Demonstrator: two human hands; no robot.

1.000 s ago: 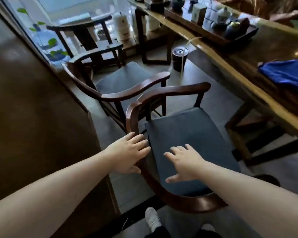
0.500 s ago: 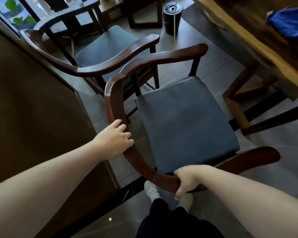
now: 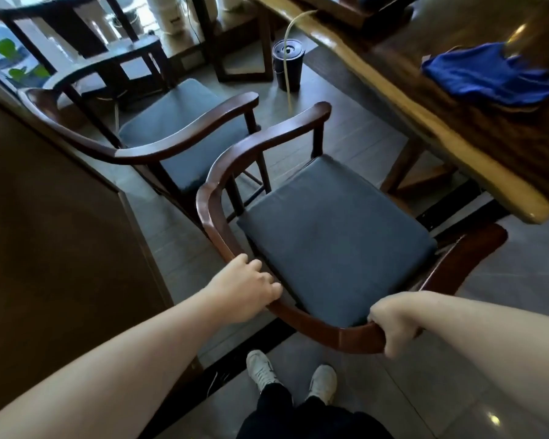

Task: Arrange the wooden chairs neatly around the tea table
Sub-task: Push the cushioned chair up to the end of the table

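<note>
A dark wooden armchair with a grey-blue seat cushion (image 3: 333, 239) stands right in front of me, its curved back rail toward me. My left hand (image 3: 244, 289) grips that rail at its left bend. My right hand (image 3: 393, 324) is closed around the rail at the rear right. The chair's right arm reaches under the corner of the tea table (image 3: 450, 128), a thick slab with a pale live edge. A second matching armchair (image 3: 184, 131) stands just beyond, to the left, almost touching the first.
A dark wooden panel (image 3: 51, 248) fills the left side, close to both chairs. A black bucket (image 3: 287, 66) with a hose stands on the floor near the table. A blue cloth (image 3: 488, 74) lies on the table. My feet (image 3: 292, 372) are behind the chair.
Both hands went from hovering over the seat to closing on the back rail. The chair now sits nearer the table corner, and my view has lifted to show more of the table.
</note>
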